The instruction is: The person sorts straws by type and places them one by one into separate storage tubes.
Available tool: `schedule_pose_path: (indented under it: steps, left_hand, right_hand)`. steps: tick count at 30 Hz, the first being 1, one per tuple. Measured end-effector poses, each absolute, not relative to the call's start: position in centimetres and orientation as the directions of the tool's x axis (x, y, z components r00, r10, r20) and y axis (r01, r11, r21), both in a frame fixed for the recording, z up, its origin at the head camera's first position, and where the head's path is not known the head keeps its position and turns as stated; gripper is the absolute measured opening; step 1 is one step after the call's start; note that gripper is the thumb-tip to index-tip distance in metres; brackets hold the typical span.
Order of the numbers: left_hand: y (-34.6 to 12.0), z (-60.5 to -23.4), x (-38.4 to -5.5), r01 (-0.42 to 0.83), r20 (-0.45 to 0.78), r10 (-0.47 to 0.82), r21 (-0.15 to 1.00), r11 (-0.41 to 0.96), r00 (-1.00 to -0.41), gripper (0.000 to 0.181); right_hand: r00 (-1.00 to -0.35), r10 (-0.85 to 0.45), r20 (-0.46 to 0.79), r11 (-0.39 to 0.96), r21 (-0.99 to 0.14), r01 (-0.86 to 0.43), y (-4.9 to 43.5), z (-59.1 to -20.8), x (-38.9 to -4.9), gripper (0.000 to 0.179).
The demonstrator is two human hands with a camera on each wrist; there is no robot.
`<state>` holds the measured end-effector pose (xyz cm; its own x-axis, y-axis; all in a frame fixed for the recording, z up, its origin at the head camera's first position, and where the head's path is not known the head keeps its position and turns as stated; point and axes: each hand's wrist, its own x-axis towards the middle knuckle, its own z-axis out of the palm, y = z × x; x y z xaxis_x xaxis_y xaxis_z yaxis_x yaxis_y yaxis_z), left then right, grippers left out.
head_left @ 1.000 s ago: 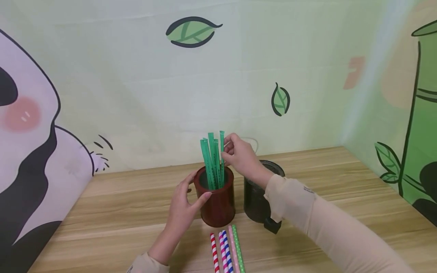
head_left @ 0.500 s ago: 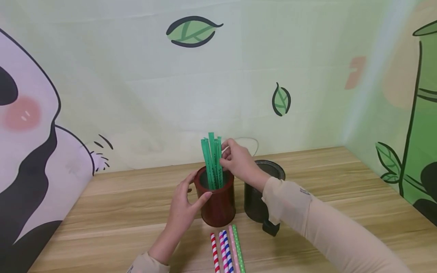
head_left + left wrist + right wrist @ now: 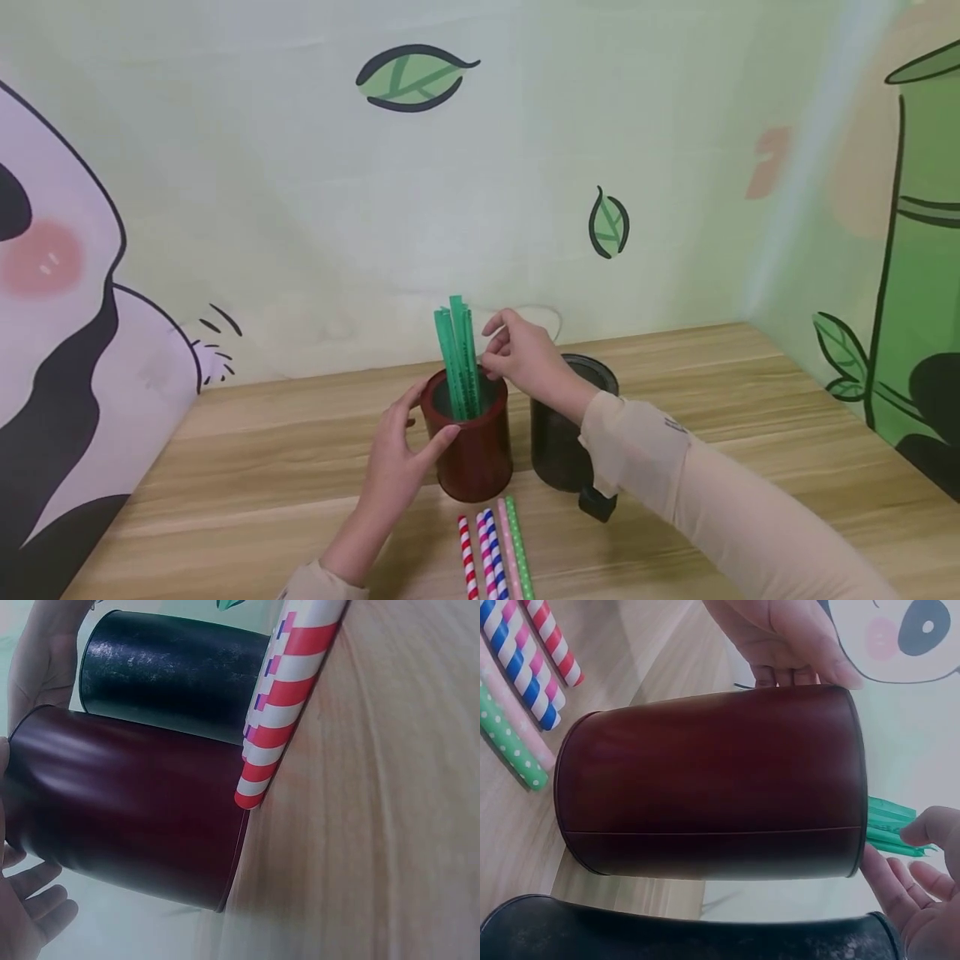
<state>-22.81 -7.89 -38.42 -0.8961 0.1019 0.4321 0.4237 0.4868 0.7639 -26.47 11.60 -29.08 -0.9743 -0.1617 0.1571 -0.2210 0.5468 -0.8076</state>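
A dark red-brown cylindrical cup [image 3: 474, 462] stands upright on the table. My left hand [image 3: 396, 454] grips it near the rim, thumb in front and fingers at the far left side. Several slim green wrapped sticks [image 3: 459, 358] with dark print stand in the cup, their tops above the rim. Beside them, over the cup's right rim, my right hand [image 3: 528, 357] has loosely bent fingers with nothing between thumb and fingertips. In the right wrist view, a gap shows between that hand's thumb and fingers, close to the green sticks [image 3: 892, 825].
A black cylindrical cup [image 3: 562, 446] with a black block-like part [image 3: 597, 503] at its front stands right of the brown one, partly behind my right forearm. Several patterned paper straws [image 3: 491, 554] lie on the wooden table [image 3: 285, 467] in front. A panda-printed backdrop [image 3: 300, 208] rises behind.
A green stick that my right hand pinched has gone down into the cup among the others. The right fingers have let go and moved slightly away. The left hand keeps its grip.
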Motion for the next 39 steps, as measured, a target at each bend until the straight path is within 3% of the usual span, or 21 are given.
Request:
schedule_pose_path:
  steps: [13, 24, 31, 35, 39]
  left_hand:
    - [-8.9, -38.3, -22.5, 0.417, 0.433, 0.118, 0.706, 0.572, -0.894, 0.075]
    - [-8.9, -37.3, -21.6, 0.504, 0.542, 0.148, 0.601, 0.620, -0.828, 0.067]
    - [-8.4, -36.2, -20.5, 0.587, 0.695, 0.115, 0.494, 0.642, -0.710, 0.064]
    - [-8.0, -35.7, -19.2, 0.665, 0.778, 0.146, 0.406, 0.626, -0.612, 0.063]
    - [-7.4, -35.5, -17.4, 0.723, 0.803, 0.206, 0.352, 0.594, -0.560, 0.061]
  right_hand:
    - [-0.949, -0.239, 0.203, 0.561, -0.769, -0.306, 12.5, -28.6, -25.6, 0.035]
    - [-0.900, -0.298, 0.317, 0.569, -0.698, -0.434, 14.9, -28.2, -24.2, 0.036]
    - [-0.896, -0.277, 0.347, 0.577, -0.686, -0.444, 17.0, -28.1, -23.4, 0.041]
    - [-0.904, -0.254, 0.344, 0.614, -0.665, -0.425, 18.4, -28.2, -22.9, 0.045]
    - [-0.907, -0.224, 0.355, 0.664, -0.626, -0.409, 19.8, -28.5, -22.5, 0.047]
